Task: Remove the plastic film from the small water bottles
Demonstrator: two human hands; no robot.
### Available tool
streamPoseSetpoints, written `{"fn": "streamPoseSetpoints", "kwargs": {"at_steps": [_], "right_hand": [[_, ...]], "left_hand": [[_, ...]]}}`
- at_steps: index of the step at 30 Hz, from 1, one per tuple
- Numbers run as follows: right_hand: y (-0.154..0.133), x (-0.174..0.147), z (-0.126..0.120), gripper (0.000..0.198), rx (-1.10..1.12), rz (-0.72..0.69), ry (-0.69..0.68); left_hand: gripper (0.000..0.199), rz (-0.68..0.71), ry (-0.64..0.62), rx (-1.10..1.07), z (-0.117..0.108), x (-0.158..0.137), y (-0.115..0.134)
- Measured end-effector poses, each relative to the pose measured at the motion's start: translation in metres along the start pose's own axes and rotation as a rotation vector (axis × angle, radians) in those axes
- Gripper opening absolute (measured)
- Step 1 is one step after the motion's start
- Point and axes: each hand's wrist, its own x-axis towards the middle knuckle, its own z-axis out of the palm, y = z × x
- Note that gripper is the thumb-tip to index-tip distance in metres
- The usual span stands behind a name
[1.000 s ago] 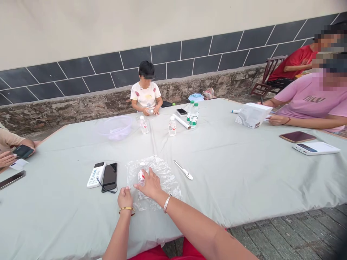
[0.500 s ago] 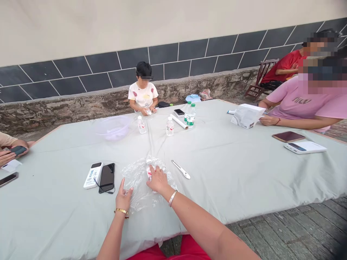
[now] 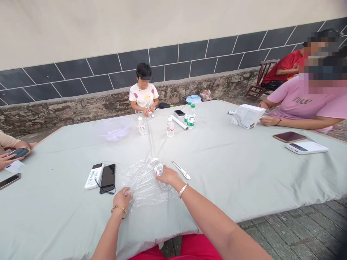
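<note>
My right hand (image 3: 168, 176) is closed round a small clear water bottle (image 3: 158, 169) with a white cap and a red and white label. The bottle stands tilted at the right side of a crumpled clear plastic bag (image 3: 141, 184). At the bag's left edge my left hand (image 3: 121, 199) pinches the film, and the bag is pulled fairly flat between the two hands. To the right of my right hand lies a white utility knife (image 3: 181, 170). A black phone (image 3: 107, 178) and a white power bank (image 3: 94, 176) lie left of the bag.
Two small bottles, one a water bottle (image 3: 170, 127), stand farther back beside a white roll (image 3: 179, 122) and green-capped bottles (image 3: 191, 116). A translucent basin (image 3: 115, 130) sits back left. People sit round the cloth-covered table (image 3: 230, 173). A phone (image 3: 289, 136) and power bank (image 3: 307, 147) lie right.
My right hand has moved right with the bottle, turning its label. My left hand has gone from spread fingers to a pinch on the bag, which is stretched flatter.
</note>
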Motion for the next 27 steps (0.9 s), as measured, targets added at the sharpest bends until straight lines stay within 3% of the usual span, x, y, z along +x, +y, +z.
{"fn": "streamPoseSetpoints", "kwargs": {"at_steps": [2, 5, 7, 9, 11, 14, 17, 22, 27], "right_hand": [[0.003, 0.000, -0.004, 0.060, -0.002, 0.005, -0.013], [0.007, 0.000, -0.008, 0.051, 0.011, 0.004, -0.034], [0.009, 0.000, -0.011, 0.055, 0.022, 0.004, -0.049], [0.012, -0.001, -0.014, 0.065, 0.027, 0.007, -0.056], [0.013, -0.001, -0.015, 0.075, 0.024, 0.009, -0.061], [0.010, -0.001, -0.013, 0.079, -0.007, 0.003, -0.042], [0.005, -0.002, -0.010, 0.080, -0.055, -0.019, 0.010], [0.006, -0.004, -0.008, 0.065, -0.037, 0.002, 0.001], [0.007, -0.003, -0.002, 0.066, -0.101, -0.027, 0.101]], "left_hand": [[0.015, 0.004, -0.001, 0.040, -0.005, -0.001, -0.003], [0.010, 0.047, 0.102, 0.143, -0.015, -0.001, -0.005], [0.010, 0.098, 0.162, 0.170, -0.021, 0.000, -0.003], [0.012, 0.124, 0.121, 0.121, -0.028, 0.000, 0.001], [0.014, 0.114, -0.009, -0.059, -0.035, -0.003, 0.006], [0.021, 0.125, -0.230, -0.527, -0.043, -0.014, 0.016], [0.031, 0.107, -0.334, -0.857, -0.046, -0.027, 0.022], [0.032, -0.080, -0.242, -1.192, -0.036, -0.030, 0.014], [0.023, -0.261, -0.123, -1.284, -0.024, -0.024, 0.003]]}}
